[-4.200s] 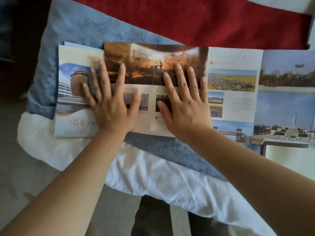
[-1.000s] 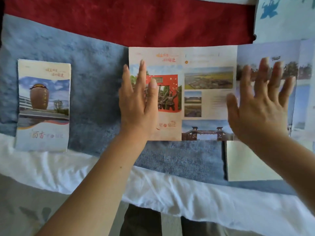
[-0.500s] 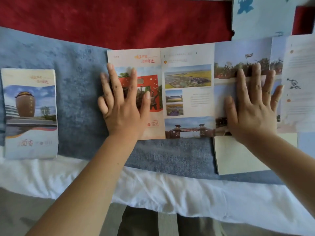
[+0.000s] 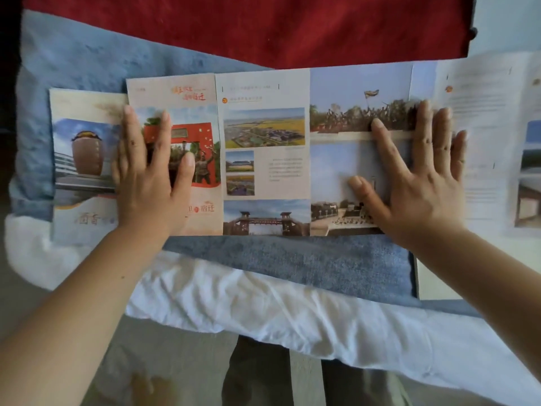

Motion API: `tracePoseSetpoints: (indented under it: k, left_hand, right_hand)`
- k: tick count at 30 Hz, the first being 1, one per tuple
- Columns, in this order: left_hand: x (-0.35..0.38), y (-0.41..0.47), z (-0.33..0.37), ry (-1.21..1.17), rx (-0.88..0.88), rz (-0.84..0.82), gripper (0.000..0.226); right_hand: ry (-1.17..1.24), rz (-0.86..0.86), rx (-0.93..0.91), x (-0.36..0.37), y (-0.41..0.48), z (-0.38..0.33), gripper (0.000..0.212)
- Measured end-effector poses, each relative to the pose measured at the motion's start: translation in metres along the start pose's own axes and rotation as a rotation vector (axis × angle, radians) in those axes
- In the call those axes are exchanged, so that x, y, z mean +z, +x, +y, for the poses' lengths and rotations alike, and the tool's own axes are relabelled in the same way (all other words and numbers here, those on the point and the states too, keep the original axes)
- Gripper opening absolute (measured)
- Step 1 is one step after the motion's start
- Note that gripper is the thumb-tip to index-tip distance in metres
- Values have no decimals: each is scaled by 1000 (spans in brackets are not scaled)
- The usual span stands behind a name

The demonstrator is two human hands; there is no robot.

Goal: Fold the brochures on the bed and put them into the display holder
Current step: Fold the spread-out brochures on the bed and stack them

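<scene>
The open brochure (image 4: 263,153) is lying flat on the bed, on a blue blanket (image 4: 263,259), with its long axis running left to right in front of me and its creases crossing that line from the near edge to the far edge. I am pressing my left hand (image 4: 149,177) flat on its left end panel, fingers straight and spread, gripping nothing. My right hand (image 4: 418,183) is lying just as flat on the third panel along. So the sheet is sitting under both palms, with one whole panel bare between them and more panels, blurred, reaching out beyond my right hand. I am judging that the next fold is turning on that loose right stretch, and my right hand is the nearer one to swing it over leftward. A folded brochure (image 4: 85,171) is lying just to the left, its right edge seemingly under the open one's corner. I am not seeing the display holder anywhere here.
</scene>
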State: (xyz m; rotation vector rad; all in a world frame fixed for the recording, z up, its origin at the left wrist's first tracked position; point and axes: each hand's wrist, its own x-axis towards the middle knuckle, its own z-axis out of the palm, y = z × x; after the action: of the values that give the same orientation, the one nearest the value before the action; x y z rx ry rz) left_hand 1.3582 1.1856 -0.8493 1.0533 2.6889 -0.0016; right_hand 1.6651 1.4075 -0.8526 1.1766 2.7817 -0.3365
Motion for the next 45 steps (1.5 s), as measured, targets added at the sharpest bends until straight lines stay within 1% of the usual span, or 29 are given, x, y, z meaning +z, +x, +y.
tracePoseSetpoints:
  k: [4,7,11,14,18,25,29,32,34,36,38,40,42,45]
  left_hand:
    - [-3,-2,-2,-176,25,-26,69]
    - [-7,-5,-1,-266,28,-29,71]
    - [-6,-8,3,-211,29,-46,71]
    - [-4,-8,5,-120,27,-5,73]
    - [2,-6,11,-42,54,41,73]
    - [0,-5,25,-248,52,34,77]
    - [-5,-9,37,-281,38,37,75]
    - [-10,-10,45,-389,32,24,80]
    - [-13,-11,51,-430,30,6,91]
    - [-13,-13,59,-422,34,-16,100]
    - [-11,-16,68,-378,44,-25,100]
    - [-9,-16,72,-348,41,-31,94]
    - [-9,-13,73,-337,29,-37,93]
    - [-9,-12,73,-333,12,-40,93]
  right_hand:
    - [2,-6,4,1,1,-11,72]
    - [18,-42,-43,-2,6,-22,68]
    - [70,-47,-120,-7,11,-46,65]
    - [70,-61,-180,-3,12,-70,72]
    - [-20,-59,-194,14,12,-88,81]
    - [-32,-33,-168,19,17,-99,81]
    - [7,-19,-249,21,16,-124,81]
    - [-26,-47,-266,25,15,-133,78]
    - [0,-47,-264,24,16,-131,77]
    - [86,-44,-287,21,16,-124,74]
    - [180,-67,-318,16,11,-113,72]
    - [179,-88,-335,8,6,-94,70]
    - [90,-64,-280,0,3,-64,70]
    - [-55,-1,-80,-13,0,-3,73]
